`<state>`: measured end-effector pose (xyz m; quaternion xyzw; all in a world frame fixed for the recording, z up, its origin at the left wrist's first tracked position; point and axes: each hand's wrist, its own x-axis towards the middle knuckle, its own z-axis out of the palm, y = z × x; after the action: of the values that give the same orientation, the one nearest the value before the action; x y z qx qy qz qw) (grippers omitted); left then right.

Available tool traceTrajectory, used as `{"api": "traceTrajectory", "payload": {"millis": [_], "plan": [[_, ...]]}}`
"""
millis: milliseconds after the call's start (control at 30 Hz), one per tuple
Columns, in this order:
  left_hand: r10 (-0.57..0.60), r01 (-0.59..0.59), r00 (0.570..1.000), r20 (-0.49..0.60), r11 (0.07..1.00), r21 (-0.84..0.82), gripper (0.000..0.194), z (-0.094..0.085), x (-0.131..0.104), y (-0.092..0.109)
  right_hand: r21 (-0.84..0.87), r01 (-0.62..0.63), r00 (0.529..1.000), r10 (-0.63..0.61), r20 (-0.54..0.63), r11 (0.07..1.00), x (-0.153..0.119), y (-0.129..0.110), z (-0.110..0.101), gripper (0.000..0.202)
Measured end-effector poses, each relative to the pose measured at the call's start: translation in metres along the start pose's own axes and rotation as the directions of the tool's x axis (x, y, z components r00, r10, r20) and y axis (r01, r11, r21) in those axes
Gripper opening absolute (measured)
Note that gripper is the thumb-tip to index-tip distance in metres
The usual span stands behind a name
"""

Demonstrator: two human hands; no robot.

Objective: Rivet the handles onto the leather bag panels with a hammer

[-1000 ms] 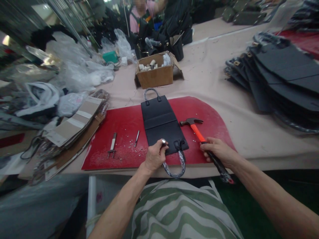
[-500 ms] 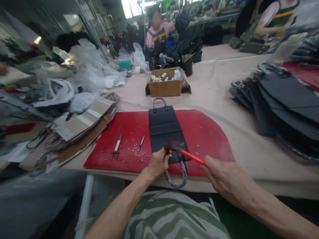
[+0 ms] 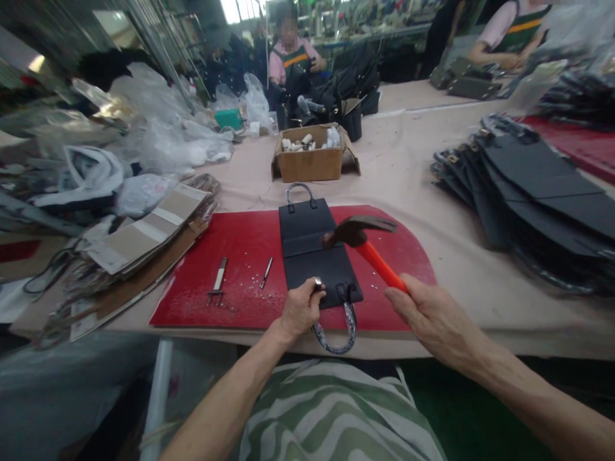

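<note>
My right hand (image 3: 425, 314) is closed round the orange handle of a claw hammer (image 3: 365, 237), whose dark head is raised above the black bag panel (image 3: 312, 230). Between the fingertips of my left hand (image 3: 302, 308) stands a small metal punch (image 3: 318, 282), its shiny round top showing and its lower end hidden. That hand rests on the near part of the panel, beside the base of a wrapped handle (image 3: 339, 349) that hangs over the table edge. The panel's other handle (image 3: 298, 186) points away from me. Both lie at the red mat (image 3: 250, 230).
On the mat's left lie a pronged tool (image 3: 220, 278), a slim metal rod (image 3: 266, 272) and tiny scattered bits. Beyond is a cardboard box (image 3: 310, 168). Stacked black panels (image 3: 542, 186) lie right, wrapped boards (image 3: 148, 230) left. Two people work across the table.
The hammer has risen from the punch, its head now clear of my left hand. My left hand stays at the same place on the panel. The view has shifted slightly.
</note>
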<state>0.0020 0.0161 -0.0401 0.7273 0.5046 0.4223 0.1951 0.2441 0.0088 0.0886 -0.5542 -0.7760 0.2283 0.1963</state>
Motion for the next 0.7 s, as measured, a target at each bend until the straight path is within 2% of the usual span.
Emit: {"api": "traceTrajectory", "payload": {"millis": [100,233,300,367,500,567,667,700], "plan": [[-0.011,0.011,1.0,-0.003,0.999,-0.041,0.013,-0.001,-0.001,0.0,0.059,-0.114,0.992,0.117,-0.054,0.992,0.029,0.008,0.023,0.029],[-0.029,0.028,0.999,-0.018,0.997,-0.067,0.013,-0.004,-0.004,0.0,0.003,-0.22,0.975,0.219,0.045,0.976,0.064,0.025,0.069,0.019],[-0.038,0.036,0.998,-0.042,0.997,-0.065,0.014,-0.005,-0.005,0.0,-0.016,-0.259,0.964,0.259,0.062,0.966,0.072,0.031,0.085,0.018],[-0.04,0.035,0.997,-0.068,0.997,-0.069,0.013,-0.006,-0.007,0.001,-0.039,-0.292,0.953,0.294,0.068,0.956,0.075,0.035,0.092,0.019],[-0.07,0.062,0.988,-0.14,0.996,-0.063,0.011,-0.007,-0.009,0.0,-0.081,-0.35,0.931,0.356,0.076,0.933,0.076,0.036,0.093,0.021],[0.007,-0.013,0.989,-0.148,0.999,-0.034,0.013,-0.008,-0.011,-0.002,-0.089,-0.359,0.928,0.366,0.067,0.929,0.075,0.035,0.094,0.022],[0.263,-0.264,0.963,-0.059,0.965,-0.01,0.02,-0.01,-0.012,-0.004,-0.104,-0.365,0.927,0.372,0.056,0.925,0.075,0.035,0.096,0.023],[0.269,-0.27,0.961,-0.063,0.963,-0.007,0.02,-0.011,-0.012,-0.003,-0.107,-0.367,0.926,0.374,0.058,0.924,0.075,0.035,0.096,0.023]]}}
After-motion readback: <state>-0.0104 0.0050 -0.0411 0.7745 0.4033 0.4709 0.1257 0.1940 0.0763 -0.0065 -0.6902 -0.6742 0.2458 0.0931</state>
